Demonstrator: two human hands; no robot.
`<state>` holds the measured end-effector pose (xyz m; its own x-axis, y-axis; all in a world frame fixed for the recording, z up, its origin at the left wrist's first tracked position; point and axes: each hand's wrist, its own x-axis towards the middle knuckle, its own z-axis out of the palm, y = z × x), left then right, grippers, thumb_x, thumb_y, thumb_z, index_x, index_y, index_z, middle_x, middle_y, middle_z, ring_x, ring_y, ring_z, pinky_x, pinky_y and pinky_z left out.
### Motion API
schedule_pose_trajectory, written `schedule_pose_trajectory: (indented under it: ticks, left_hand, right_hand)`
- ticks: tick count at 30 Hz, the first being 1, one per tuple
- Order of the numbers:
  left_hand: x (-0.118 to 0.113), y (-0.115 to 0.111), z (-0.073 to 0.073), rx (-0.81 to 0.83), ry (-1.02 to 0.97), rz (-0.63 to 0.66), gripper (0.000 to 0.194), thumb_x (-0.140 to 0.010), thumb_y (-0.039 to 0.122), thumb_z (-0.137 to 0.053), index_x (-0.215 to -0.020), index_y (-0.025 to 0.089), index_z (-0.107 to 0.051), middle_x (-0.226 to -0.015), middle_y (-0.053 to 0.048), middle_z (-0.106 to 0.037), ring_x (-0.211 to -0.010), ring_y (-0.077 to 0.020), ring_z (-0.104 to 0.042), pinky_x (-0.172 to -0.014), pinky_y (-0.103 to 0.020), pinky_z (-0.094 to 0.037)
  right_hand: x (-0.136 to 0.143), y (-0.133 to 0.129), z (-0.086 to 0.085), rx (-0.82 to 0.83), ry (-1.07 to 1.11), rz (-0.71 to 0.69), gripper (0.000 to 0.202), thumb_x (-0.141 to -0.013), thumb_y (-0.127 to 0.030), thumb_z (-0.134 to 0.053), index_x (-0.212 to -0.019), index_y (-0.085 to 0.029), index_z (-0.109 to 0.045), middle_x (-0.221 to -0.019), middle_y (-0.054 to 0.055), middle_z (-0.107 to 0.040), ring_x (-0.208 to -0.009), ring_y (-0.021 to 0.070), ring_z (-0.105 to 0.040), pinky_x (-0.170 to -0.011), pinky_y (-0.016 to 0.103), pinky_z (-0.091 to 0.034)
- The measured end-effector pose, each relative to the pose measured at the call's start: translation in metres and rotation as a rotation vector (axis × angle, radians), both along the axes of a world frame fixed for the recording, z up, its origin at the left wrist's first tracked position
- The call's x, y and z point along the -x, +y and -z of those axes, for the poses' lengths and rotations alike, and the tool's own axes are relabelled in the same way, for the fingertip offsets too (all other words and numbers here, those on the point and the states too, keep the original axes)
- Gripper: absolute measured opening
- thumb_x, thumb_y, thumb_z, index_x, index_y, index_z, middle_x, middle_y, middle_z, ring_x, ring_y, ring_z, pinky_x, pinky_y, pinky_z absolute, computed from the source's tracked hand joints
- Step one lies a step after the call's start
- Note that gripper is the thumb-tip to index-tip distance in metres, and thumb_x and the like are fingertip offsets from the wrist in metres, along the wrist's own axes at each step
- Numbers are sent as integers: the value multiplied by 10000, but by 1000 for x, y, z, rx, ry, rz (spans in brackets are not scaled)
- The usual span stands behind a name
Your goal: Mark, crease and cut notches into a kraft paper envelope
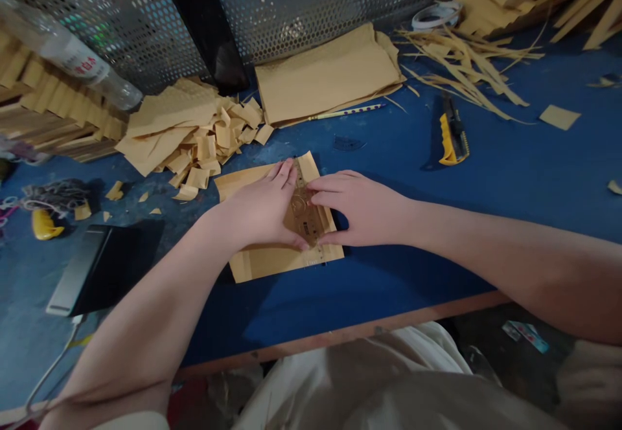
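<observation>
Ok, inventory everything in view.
paper piece: one, tan, centre
ruler: one, clear, on paper
paper stack: one, tan, back
scraps: many, tan, left
strips: many, tan, back right
folded papers: many, tan, back corners
pencil: one, spotted, back
cutter: one, yellow, right
tape: one, white, back right
phone: one, black, back
bottle: one, clear, left
device: one, black-grey, left
cable: one, white, left
yarn: one, grey, left
handle: one, yellow, left
panel: one, grey, back
table: one, blue, below
hands: two, bare, on ruler
</observation>
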<state>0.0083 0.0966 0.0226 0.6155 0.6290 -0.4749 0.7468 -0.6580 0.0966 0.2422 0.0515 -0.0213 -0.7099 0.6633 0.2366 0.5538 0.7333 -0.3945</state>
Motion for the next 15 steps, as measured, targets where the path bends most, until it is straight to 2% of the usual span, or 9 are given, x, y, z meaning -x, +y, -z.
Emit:
schedule_pose_trajectory:
  ticks: [2, 8, 15]
  left_hand:
    - [0, 0, 0, -3, 15, 2, 1602, -613, 929, -724, -1706, -6, -19, -1790, -278, 69, -1692, -419, -27, -1365, -494, -195]
    - [-1, 0, 0, -2, -11, -8, 1579, -599, 922, -725, -1714, 28, -52, -1795, -270, 49, -1691, -419, -54, -1361, -510, -219]
    - [-1, 0, 0, 0, -12, -4, 1563, -618, 910, -729, -1714, 21, -57, -1796, -260, 65, -1692, -421, -36, -1367, -510, -205]
  right_hand:
    - [0, 0, 0, 4, -3, -4, 565, -854, -508, -870, -1224, -97, -755, -1439, 244, -679, -1338, 425, -648, -1123, 587, -508]
    - [-1, 2, 1, -7, -19, -8, 348, -940, -338, -786, -1205, -114, -758, -1424, 221, -697, -1331, 393, -662, -1109, 568, -519]
    - [-1, 4, 1, -9, -10, -6, 321, -927, -338, -788, -1167, -126, -766, -1401, 213, -711, -1296, 391, -679, -1071, 560, -535]
